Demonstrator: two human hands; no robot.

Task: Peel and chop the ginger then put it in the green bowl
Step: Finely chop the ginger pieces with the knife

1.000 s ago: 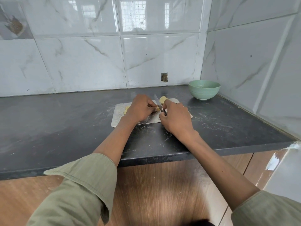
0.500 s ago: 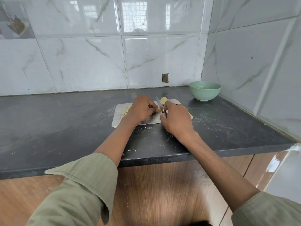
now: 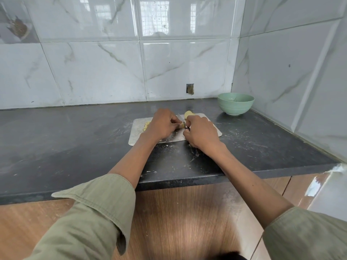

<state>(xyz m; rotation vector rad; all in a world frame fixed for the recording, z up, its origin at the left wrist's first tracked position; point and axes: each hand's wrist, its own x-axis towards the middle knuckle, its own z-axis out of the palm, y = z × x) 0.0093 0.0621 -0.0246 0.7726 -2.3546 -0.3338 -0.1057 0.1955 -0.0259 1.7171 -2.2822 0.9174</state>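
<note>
Right hand (image 3: 201,135): fingers curled round the knife (image 3: 180,118) handle, blade tip angled up and away, edge down on the ginger (image 3: 181,125). Left hand (image 3: 161,124): fingertips pinch the same ginger piece and pin it to the board (image 3: 137,134), just left of the blade. The piece between the hands looks pale yellow-tan and small; whether any skin is left on it cannot be told at this size.

Other ginger: a rounded pale yellow chunk (image 3: 188,115) lies at the far edge of the board, behind the right hand. Yellow bits (image 3: 146,125) show at the left of the board, partly hidden by the left hand.

Board lies on the dark counter (image 3: 75,143). Green bowl (image 3: 235,103) stands in the far right corner, well apart from the board; what it holds is unclear.

Judgement: peeling appears mostly done, chopping in progress. Left to do: finish this piece, chop the far chunk, move everything to the bowl.
</note>
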